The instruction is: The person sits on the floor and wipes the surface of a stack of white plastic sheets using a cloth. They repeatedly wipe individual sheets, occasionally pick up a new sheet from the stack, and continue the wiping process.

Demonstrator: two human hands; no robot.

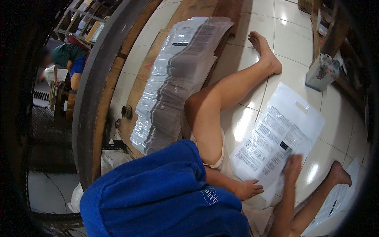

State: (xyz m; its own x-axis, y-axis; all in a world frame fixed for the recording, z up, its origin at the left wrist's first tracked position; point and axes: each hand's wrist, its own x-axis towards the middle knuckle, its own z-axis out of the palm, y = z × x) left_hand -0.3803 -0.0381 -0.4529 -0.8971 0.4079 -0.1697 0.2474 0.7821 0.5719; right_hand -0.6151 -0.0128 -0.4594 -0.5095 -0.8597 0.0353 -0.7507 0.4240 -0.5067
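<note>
A person in a blue shirt (146,189) with a small white print sits on the pale tiled floor (292,51), legs spread and feet bare. The left hand (248,190) is empty as far as I can see, fingers loosely spread, at the near left edge of a white plastic bag (272,138). The right hand (293,168) is curled and blurred over the bag's near right part; I cannot tell whether it grips anything. The two hands are apart. The bag lies flat on the tiles between the legs, its slotted handle end pointing away, with dark print and a small black label on its face. Beside the right foot (340,173), a second white sheet (342,200) lies partly behind the leg.

Past the bent left knee, a long, fanned-out stack of clear and white printed bags (173,79) rests on wooden boards (148,59). Further right, a grimy box-shaped container (321,73) stands by a wooden frame (335,31). Left of the boards curves a dark beam (94,87), and beyond it another person (66,55) in a green top and blue shorts bends forward near some shelves (79,23).
</note>
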